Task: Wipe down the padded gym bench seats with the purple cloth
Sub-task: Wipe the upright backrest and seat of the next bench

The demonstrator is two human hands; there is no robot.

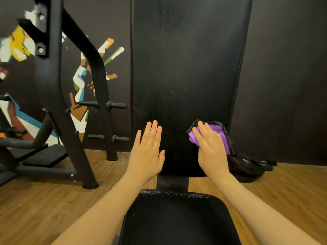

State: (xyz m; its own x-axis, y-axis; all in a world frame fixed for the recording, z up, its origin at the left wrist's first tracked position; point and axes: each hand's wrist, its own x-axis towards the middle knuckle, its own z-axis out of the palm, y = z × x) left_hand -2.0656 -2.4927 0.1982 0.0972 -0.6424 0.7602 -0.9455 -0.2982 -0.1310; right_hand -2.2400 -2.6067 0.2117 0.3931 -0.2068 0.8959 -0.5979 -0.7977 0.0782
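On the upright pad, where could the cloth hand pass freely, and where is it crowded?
Free: the black upright back pad above both hands. Crowded: low down, the open left hand lies flat beside the right hand pressing the purple cloth.

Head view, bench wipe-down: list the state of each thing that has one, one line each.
left hand: open, fingers straight, flat on the back pad, holds nothing
right hand: open, presses the purple cloth
purple cloth: bunched under the hand, against the pad's right edge
back pad: upright, lower part being wiped
seat pad: flat, droplets along its far edge
weight plates: lying on the floor
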